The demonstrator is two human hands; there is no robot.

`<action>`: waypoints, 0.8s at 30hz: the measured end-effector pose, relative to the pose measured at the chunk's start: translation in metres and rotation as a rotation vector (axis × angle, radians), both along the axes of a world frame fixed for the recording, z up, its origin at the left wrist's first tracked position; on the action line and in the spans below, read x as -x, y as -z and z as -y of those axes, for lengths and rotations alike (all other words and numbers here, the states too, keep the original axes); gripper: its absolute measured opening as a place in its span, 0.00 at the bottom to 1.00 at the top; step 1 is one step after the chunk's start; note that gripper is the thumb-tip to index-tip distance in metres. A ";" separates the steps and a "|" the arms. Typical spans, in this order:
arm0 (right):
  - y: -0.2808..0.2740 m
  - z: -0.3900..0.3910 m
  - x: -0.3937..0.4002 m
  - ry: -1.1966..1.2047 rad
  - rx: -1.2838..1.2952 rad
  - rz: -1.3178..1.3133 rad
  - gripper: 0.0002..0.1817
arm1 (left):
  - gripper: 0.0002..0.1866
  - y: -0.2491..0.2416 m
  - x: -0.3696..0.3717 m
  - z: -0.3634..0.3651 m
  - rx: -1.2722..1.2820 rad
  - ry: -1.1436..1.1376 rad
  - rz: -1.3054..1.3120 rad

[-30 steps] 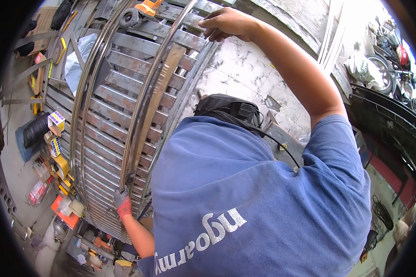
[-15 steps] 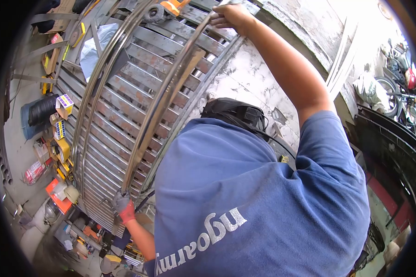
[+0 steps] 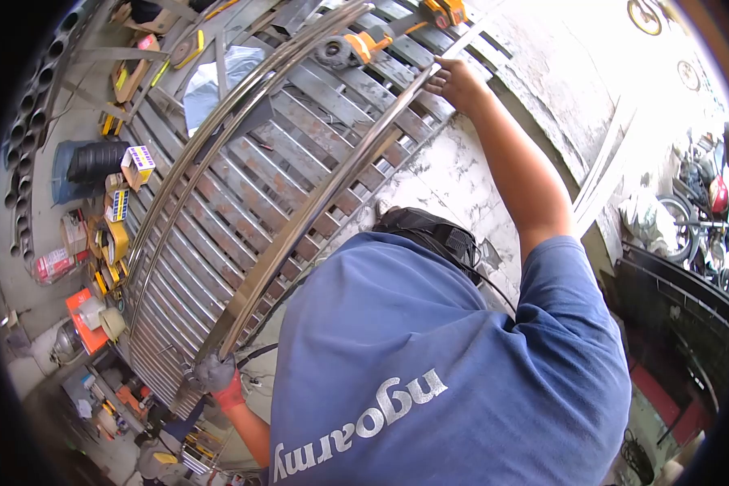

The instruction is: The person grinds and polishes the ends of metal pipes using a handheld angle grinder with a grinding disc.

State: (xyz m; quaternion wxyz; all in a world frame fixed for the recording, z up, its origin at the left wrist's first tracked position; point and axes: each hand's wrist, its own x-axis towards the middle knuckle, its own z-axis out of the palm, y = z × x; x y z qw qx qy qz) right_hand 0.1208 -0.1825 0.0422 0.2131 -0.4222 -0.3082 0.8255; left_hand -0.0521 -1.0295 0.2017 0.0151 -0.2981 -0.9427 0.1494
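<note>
A long, slightly curved metal tube (image 3: 350, 166) lies diagonally across a slatted metal rack (image 3: 255, 166). My bare right hand (image 3: 455, 84) has its fingers curled around the tube near its far end. At the near end my left hand (image 3: 217, 375), in a grey and red glove, is closed on the tube, its fingertips partly hidden. A flat metal strip (image 3: 255, 293) runs alongside and under the tube. Further left on the rack lie several long curved tubes (image 3: 193, 154). Beyond them is an orange and black angle grinder (image 3: 364, 47).
A pale plastic bag (image 3: 219, 81) rests at the rack's far left. Small boxes (image 3: 138, 165), a dark roll (image 3: 95, 162) and yellow tools (image 3: 110, 243) line the left side. A black bag (image 3: 429, 231) with a cable is beside my torso. A motorcycle (image 3: 679, 220) stands at the right.
My view has swung, bringing the whole grinder into sight. The tube has shifted against the flat strip, which now shows on its left near my left hand. Both hands stay closed on the tube.
</note>
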 end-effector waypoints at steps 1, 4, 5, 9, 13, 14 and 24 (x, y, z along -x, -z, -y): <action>0.005 0.001 0.003 0.029 -0.015 0.028 0.24 | 0.19 0.000 -0.001 -0.002 -0.001 -0.003 0.011; 0.026 0.004 0.009 0.095 -0.131 0.268 0.19 | 0.24 -0.012 -0.013 -0.032 -0.075 -0.073 0.091; 0.029 0.008 0.004 0.100 -0.134 0.285 0.18 | 0.27 -0.018 -0.015 -0.040 -0.106 -0.122 0.114; -0.008 0.042 -0.021 -0.005 -0.269 0.167 0.28 | 0.31 0.014 0.004 -0.008 -0.321 -0.187 0.475; -0.011 0.071 -0.006 -0.197 -0.343 0.123 0.23 | 0.28 -0.017 0.006 -0.065 -0.263 0.004 0.268; -0.016 0.088 0.007 -0.006 -0.138 0.029 0.24 | 0.30 -0.022 0.011 -0.075 -0.255 -0.001 0.270; -0.147 0.336 0.059 -0.519 -0.032 -0.175 0.24 | 0.48 -0.023 0.036 -0.163 -0.528 0.228 0.354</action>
